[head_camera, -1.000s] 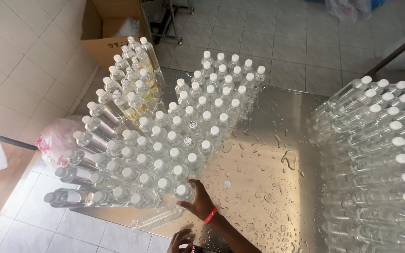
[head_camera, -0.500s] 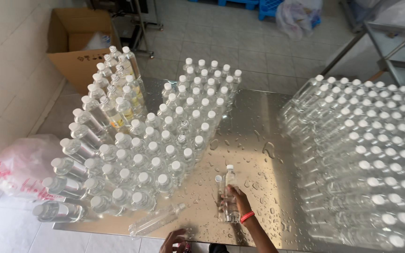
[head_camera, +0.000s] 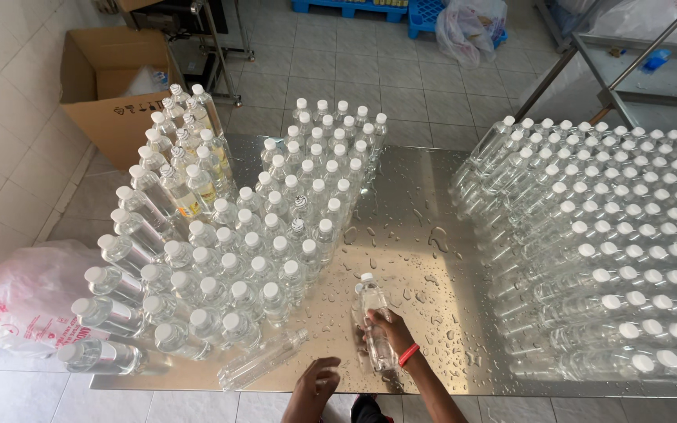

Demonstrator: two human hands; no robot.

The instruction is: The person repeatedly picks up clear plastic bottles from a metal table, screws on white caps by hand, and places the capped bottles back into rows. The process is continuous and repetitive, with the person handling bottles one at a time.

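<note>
Bottle (head_camera: 373,321) in my right hand (head_camera: 392,333), on the wet shiny table (head_camera: 417,196).

My right hand has its fingers shut around a clear bottle with a white cap. It stands up on the table, in the gap between two big groups of bottles. One group (head_camera: 221,235) is on my left and one group (head_camera: 613,243) is on my right. My left hand (head_camera: 316,385) is low at the table edge, with fingers curled and nothing in it. An empty bottle (head_camera: 264,359) with no cap lies on its side just beside it. Water drops are all over the table.
</note>
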